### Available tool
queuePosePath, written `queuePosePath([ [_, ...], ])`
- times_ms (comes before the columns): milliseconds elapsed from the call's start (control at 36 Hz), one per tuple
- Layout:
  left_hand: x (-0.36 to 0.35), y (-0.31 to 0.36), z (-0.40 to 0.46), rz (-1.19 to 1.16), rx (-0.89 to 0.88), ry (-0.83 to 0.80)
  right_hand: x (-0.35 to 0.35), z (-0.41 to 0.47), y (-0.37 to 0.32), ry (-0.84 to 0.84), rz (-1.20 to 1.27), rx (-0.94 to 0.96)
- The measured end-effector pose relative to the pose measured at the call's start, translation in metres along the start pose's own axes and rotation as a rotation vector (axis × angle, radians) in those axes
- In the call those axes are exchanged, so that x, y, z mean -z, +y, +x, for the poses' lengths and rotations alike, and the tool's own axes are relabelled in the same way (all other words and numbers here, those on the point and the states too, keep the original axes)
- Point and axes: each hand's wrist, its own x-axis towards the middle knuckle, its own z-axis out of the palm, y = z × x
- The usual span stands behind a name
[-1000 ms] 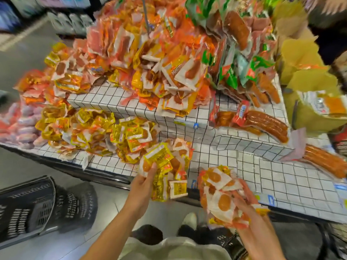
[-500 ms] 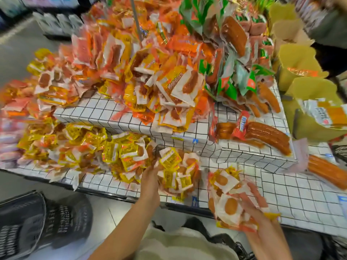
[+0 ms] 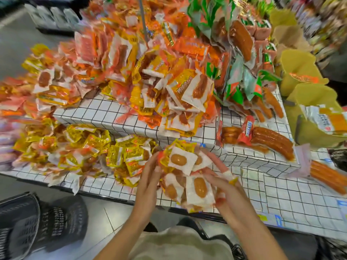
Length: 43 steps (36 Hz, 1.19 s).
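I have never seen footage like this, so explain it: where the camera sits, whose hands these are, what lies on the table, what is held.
No machine here: a person wears one wide-angle camera on the head, looking down, so both bare arms rising from the bottom edge are their own. The right hand holds a bundle of small sausage packets, fingers curled round it; the left hand presses against the bundle's left side. Ahead stands a stepped display table covered in white grid cloth. Its lower step carries yellow packets, the upper step a heap of orange packets, with long sausages to the right. A black basket stands on the floor at the left.
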Motion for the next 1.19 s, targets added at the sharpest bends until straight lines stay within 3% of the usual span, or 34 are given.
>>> queuePosePath([
  [56, 0.003, -0.003, 0.006, 0.108, -0.035, 0.012, 0.004, 0.024, 0.014, 0.141, -0.052, 0.024],
  [139, 0.007, -0.016, 0.014, 0.486, -0.130, -0.075, 0.016, 0.049, 0.039, 0.339, -0.232, 0.115],
  [222, 0.011, -0.035, 0.016, 0.717, -0.210, -0.205, 0.029, 0.053, 0.061, 0.394, -0.364, 0.138],
  [306, 0.011, -0.047, 0.014, 0.785, -0.268, -0.292, 0.037, 0.049, 0.077, 0.425, -0.377, 0.082],
  [444, 0.005, -0.057, 0.017, 0.829, -0.301, -0.336, 0.034, 0.052, 0.096, 0.371, -0.330, -0.051],
  [667, 0.000, -0.058, 0.023, 0.860, -0.368, -0.340, 0.024, 0.062, 0.092, 0.300, -0.406, 0.025],
  [778, -0.006, -0.066, 0.024, 1.030, -0.429, -0.331, 0.023, 0.073, 0.102, 0.237, -0.509, -0.021],
  [889, -0.010, -0.079, 0.027, 1.240, -0.478, -0.299, 0.032, 0.081, 0.110, 0.201, -0.562, 0.063],
  [1194, -0.004, -0.074, 0.031, 1.219, -0.466, -0.314, 0.052, 0.075, 0.096, 0.198, -0.506, 0.058],
])
